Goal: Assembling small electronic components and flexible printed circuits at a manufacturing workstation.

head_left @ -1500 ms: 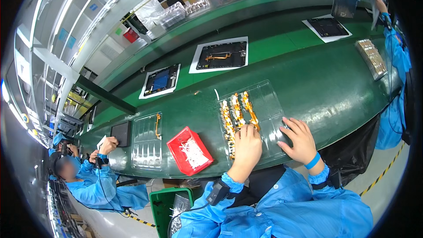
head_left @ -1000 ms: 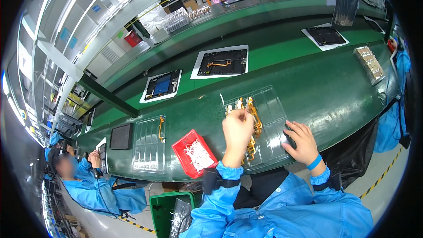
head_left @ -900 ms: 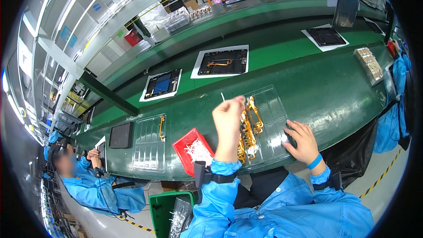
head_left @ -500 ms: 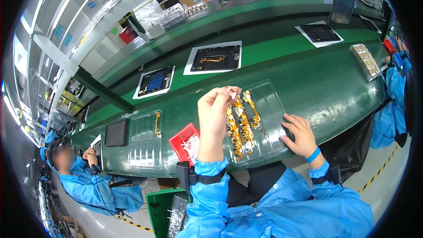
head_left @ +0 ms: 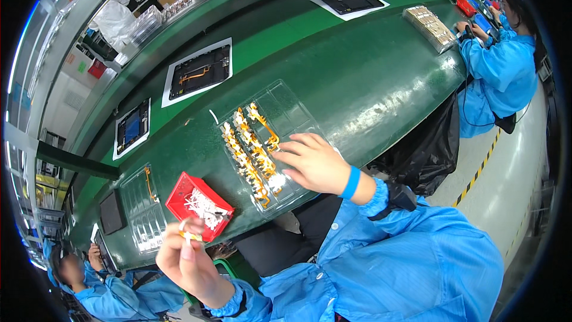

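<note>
My left hand (head_left: 192,259) is raised beside the near-left corner of a red bin (head_left: 223,198). Its fingertips pinch a small white-and-yellow piece (head_left: 190,236), too small to name exactly. Loose white strips (head_left: 204,207) fill the bin. My right hand (head_left: 316,164) is spread, palm down, over the right side of a clear plastic tray (head_left: 292,107). Orange flex cables with white tabs (head_left: 253,143) lie in rows in that tray. The right fingertips are near the rightmost cable (head_left: 266,128); whether they touch it I cannot tell. One white strip (head_left: 214,117) lies on the table past the tray.
Another clear tray (head_left: 143,214) with one orange cable stands left, beside a black tray (head_left: 112,211). Black device housings on white sheets (head_left: 199,74) line the green belt. A stack of parts (head_left: 430,27) is far right. Co-workers (head_left: 497,65) sit at both ends.
My left hand has moved from above the tray down and left, to beside the red bin. My right hand has moved from the tray's right edge in over it. The view has shifted rightward.
</note>
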`<state>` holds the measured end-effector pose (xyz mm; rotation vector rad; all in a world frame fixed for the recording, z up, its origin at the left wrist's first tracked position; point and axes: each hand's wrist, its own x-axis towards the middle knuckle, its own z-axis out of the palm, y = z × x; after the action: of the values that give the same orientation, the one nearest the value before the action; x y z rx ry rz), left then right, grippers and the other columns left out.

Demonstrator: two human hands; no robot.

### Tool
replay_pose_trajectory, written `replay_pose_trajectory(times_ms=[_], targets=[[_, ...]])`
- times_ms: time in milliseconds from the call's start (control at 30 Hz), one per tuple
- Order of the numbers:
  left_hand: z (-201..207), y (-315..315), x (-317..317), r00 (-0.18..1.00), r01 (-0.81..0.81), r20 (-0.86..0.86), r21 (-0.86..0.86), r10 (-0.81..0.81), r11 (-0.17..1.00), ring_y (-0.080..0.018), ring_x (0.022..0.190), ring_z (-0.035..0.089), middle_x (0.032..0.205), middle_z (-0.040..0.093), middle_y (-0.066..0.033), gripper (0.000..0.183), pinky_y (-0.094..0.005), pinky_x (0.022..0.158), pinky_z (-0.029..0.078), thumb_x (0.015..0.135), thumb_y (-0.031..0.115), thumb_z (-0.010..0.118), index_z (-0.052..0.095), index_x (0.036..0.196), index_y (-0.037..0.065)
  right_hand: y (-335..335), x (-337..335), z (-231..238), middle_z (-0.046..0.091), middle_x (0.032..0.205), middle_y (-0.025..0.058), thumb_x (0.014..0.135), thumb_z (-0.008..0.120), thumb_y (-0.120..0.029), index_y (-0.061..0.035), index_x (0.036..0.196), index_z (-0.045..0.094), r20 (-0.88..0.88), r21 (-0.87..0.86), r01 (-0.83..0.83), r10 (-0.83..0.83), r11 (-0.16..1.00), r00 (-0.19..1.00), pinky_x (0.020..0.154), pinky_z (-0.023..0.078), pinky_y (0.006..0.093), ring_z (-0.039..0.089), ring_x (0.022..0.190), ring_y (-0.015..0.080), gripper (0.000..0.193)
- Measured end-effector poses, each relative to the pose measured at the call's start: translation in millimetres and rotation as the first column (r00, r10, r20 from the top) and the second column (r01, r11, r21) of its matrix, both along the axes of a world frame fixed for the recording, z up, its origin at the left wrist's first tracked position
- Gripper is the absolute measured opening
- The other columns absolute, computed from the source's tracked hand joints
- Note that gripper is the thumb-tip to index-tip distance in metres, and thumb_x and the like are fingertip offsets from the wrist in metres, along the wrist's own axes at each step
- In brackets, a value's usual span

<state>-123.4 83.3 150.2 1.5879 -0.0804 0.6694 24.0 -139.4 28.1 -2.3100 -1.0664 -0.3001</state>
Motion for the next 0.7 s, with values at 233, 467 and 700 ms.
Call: replay_pose_trajectory(times_ms=[233, 467, 700], targets=[[-24, 4, -37, 0.989, -0.094, -0.115, -0.056, 0.087, 0.994, -0.0265, 0.083, 0.06, 0.083, 0.059, -0.0191, 0.021, -0.0371, 0.078, 0.049, 0.085, 0.011, 0.06, 0.055, 0.073, -0.005, 28, 9, -16, 0.067, 0.098, 0.0049, 0.08, 0.069, -0.018, -0.0075, 0.104, 0.068, -0.026, 0.046, 0.074, -0.073, 0.996, 0.997, 0.091, 0.043, 0.0404, 0.057, 0.104, 0.0257, 0.026], [-34, 6, -47, 0.983, -0.087, -0.168, -0.098, 0.069, 0.991, -0.0262, 0.078, 0.06, 0.08, 0.059, -0.0179, 0.02, -0.0357, 0.075, 0.047, 0.084, 0.011, 0.061, 0.058, 0.075, -0.006, 36, 17, -12, 0.068, 0.086, 0.0155, 0.08, 0.068, -0.011, -0.0018, 0.095, 0.068, -0.297, 0.148, 0.279, -0.226, 0.949, 0.928, 0.07, 0.053, 0.043, 0.067, 0.079, 0.0348, 0.018], [-33, 2, -51, 0.97, -0.061, -0.242, -0.094, 0.036, 0.994, -0.0231, 0.079, 0.055, 0.082, 0.058, -0.016, 0.021, -0.0341, 0.078, 0.043, 0.085, 0.012, 0.057, 0.054, 0.072, -0.004, 45, 24, -19, 0.069, 0.079, 0.0209, 0.08, 0.064, -0.007, 0.0024, 0.094, 0.067, -0.373, 0.198, 0.307, -0.218, 0.931, 0.902, 0.067, 0.056, 0.0414, 0.07, 0.073, 0.0344, 0.017]])
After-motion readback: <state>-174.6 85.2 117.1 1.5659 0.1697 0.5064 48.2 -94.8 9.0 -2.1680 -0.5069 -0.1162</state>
